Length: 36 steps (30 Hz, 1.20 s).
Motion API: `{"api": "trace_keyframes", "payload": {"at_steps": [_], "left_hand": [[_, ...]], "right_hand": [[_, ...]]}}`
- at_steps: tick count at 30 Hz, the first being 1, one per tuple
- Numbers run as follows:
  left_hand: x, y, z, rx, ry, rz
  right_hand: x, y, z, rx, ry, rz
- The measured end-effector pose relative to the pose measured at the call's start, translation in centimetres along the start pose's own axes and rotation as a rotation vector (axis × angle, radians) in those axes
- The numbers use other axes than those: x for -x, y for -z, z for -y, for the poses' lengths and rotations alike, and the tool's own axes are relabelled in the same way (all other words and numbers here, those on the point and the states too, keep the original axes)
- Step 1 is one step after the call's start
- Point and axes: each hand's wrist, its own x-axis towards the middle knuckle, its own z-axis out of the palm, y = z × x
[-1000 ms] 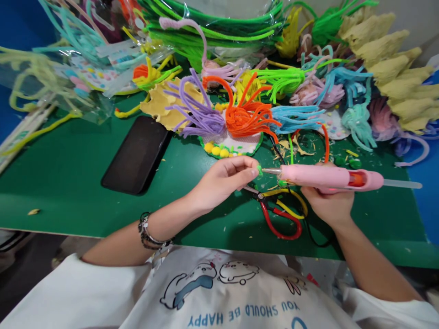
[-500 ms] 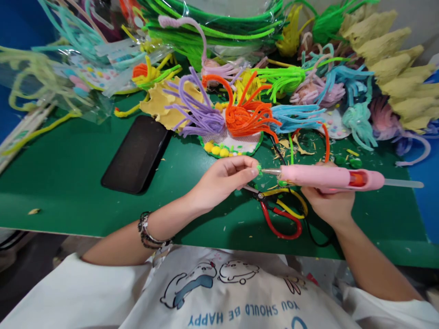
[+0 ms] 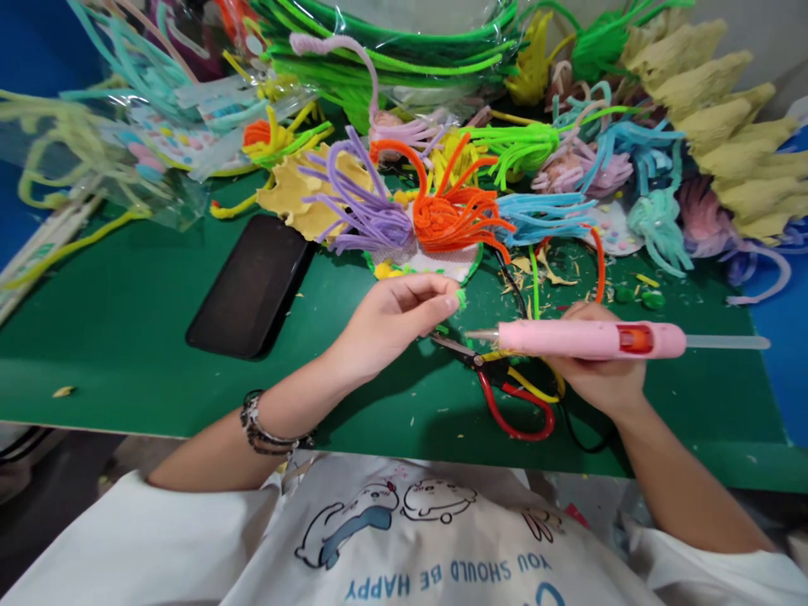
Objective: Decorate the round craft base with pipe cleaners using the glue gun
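Between thumb and fingers, my left hand (image 3: 404, 316) pinches a small green fuzzy piece (image 3: 460, 298), just in front of a white round pad (image 3: 445, 263) edged in green with yellow pompoms. Orange (image 3: 451, 220) and purple (image 3: 379, 220) pipe-cleaner bundles lie over that pad. My right hand (image 3: 599, 370) is wrapped round the grip of a pink glue gun (image 3: 561, 338). A clear glue stick (image 3: 725, 342) sticks out of its back end. The metal nozzle points left, apart from the green piece. Under the gun lie scissors (image 3: 518, 412) with red and yellow handles.
A black phone (image 3: 249, 286) lies left on the green table (image 3: 114, 337). Along the back are piled green pipe cleaners (image 3: 404, 55) in plastic, a blue bundle (image 3: 546, 217) and several other coloured bundles. Yellow scraps (image 3: 549, 268) lie right of the pad.
My left hand has moved left and slightly up with the green piece, away from the nozzle. The glue gun has shifted a little left and down.
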Motion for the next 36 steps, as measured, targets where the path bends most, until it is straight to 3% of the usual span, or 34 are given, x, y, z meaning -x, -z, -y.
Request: {"api": "trace_keyframes", "payload": {"at_steps": [5,9,15,22,29,36], "left_hand": [[-0.9,2.0,-1.4,-0.457,-0.228,-0.09],[-2.9,3.1,-1.6,-0.893,-0.354,0.045],[-5.6,3.0,-1.1,-1.597,-0.424,0.189],[-6.3,2.9,-1.3,-1.746,-0.365,0.385],[-6.4,2.6,-1.3,-1.874,-0.366,0.372],[-6.3,3.0,-1.4,-1.838,-0.309,0.405]], "right_hand": [[-0.2,0.0,0.0,0.073,0.094,-0.064],[-0.3,0.3,0.2,0.136,0.107,-0.09],[-0.3,0.9,0.5,0.149,0.072,-0.128],[-0.4,1.7,0.4,0.095,0.118,-0.156],[-0.5,2.0,-0.1,0.106,0.139,-0.214],[-0.1,1.9,-0.3,0.089,0.103,-0.203]]}}
